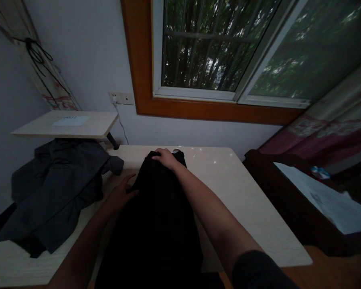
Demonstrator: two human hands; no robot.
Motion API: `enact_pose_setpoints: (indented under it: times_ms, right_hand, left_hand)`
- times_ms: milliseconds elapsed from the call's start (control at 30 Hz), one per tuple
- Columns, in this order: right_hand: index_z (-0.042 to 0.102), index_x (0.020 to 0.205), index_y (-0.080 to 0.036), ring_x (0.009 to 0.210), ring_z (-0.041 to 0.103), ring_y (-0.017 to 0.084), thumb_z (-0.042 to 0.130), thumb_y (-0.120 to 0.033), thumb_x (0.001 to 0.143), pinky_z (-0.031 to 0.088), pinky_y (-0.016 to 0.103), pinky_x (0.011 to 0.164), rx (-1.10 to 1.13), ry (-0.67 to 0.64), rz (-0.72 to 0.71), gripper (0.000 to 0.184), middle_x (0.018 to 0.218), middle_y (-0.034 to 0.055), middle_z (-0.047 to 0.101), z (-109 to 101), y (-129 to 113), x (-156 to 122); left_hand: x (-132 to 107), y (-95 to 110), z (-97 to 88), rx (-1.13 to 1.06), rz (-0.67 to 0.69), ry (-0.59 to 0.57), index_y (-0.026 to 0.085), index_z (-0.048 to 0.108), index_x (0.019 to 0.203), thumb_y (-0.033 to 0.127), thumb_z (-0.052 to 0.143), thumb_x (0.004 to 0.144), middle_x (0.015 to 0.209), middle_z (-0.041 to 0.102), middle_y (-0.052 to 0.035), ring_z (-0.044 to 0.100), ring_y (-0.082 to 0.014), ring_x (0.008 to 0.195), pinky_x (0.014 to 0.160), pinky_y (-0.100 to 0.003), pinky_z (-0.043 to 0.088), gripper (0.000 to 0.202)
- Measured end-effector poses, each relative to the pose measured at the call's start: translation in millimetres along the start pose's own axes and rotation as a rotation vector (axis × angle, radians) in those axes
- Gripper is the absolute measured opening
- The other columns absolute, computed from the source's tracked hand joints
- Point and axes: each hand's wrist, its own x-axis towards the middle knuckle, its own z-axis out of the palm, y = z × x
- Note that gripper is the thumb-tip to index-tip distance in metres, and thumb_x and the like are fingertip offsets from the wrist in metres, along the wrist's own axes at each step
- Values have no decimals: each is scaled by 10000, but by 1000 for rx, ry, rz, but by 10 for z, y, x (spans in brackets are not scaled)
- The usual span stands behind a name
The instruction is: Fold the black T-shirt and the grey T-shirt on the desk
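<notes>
A black garment (156,216), perhaps a skirt or trousers, lies lengthwise over the table in front of me. It narrows toward its far end. At that far end my right hand (166,157) is closed, its fingers bent over the upper edge of the cloth. My left hand (120,195) is beside the garment's left edge, with its thumb and fingers apart and the fingertips next to the cloth. The near end of the garment runs out of view at the bottom. A small pale rounded thing (176,150) shows just behind the far edge; I cannot make it out.
A heap of dark grey clothing (63,172) lies at the left, partly beneath a raised shelf (99,122) with a paper label (70,121). The light tabletop (246,212) reaches the wall. Right of it stands a dark brown piece of furniture (289,200) bearing a white sheet (327,200).
</notes>
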Motion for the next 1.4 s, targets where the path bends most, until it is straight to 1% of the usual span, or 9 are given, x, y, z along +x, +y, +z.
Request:
enact_pose_setpoints:
  times_ms: [300,433,533,633,800,1033,1133,1233,1400]
  right_hand:
    - [616,1305,-249,1135,581,286,769,-300,863,413,399,1013,-191,107,75,470,1097,107,696,350,-141,123]
    - [552,1384,-226,1176,555,289,730,-259,890,385,429,1065,-235,156,72,525,1254,139,634,453,-146,67]
    - [524,1423,-236,1187,539,272,704,-218,900,423,413,1047,-252,219,28,553,1343,141,551,489,-84,-48]
    - [540,1413,-253,1215,525,252,671,-176,910,440,401,1059,-254,266,-59,526,1365,122,519,456,63,-229]
    - [608,1364,-234,1290,508,273,604,-193,947,421,445,1118,-296,316,-114,419,1405,124,533,241,482,-637]
    - [631,1372,-230,1428,411,329,506,-304,1007,329,552,1176,-390,317,57,392,1556,119,457,-67,989,-1110]
    - [604,1405,-205,1443,383,334,501,-328,1008,318,539,1185,-384,336,117,428,1562,130,450,-104,1034,-1232]
    - [601,1405,-192,1391,430,316,503,-348,1003,342,497,1179,-320,356,121,443,1469,140,540,-100,988,-1374]
    - [582,1411,-224,1196,555,304,569,-398,960,456,481,1069,-142,368,159,483,1260,131,636,-60,787,-1716]
  left_hand:
    - [62,-112,24,130,-21,-2,167,392,1499,507,605,813,675,551,47,581,-200,626,586,-298,399,794]
    - [74,-158,39,156,-9,13,189,390,1507,497,614,825,788,608,14,615,-207,698,652,-317,455,781]
    - [86,-208,46,176,79,77,201,458,1471,465,653,808,997,642,-51,640,-233,888,826,-368,509,739]
    - [86,-236,49,165,149,102,230,495,1449,425,651,820,1205,609,-92,614,-258,1089,996,-419,482,676]
    - [110,-275,63,178,188,86,256,472,1471,347,595,870,1260,590,-87,591,-252,1154,1058,-432,464,620]
    - [218,-370,215,468,287,204,284,632,1350,198,533,881,1450,465,-121,476,-310,1315,1151,-554,334,486]
    - [242,-385,254,555,290,225,275,658,1329,233,492,922,1442,475,-134,423,-327,1370,1159,-570,305,441]
    - [244,-372,241,556,286,218,276,653,1340,299,472,945,1299,569,-126,492,-302,1283,1148,-548,325,435]
    - [146,-236,144,344,215,122,216,558,1425,371,521,893,1223,646,-112,609,-278,1125,1059,-454,446,555]
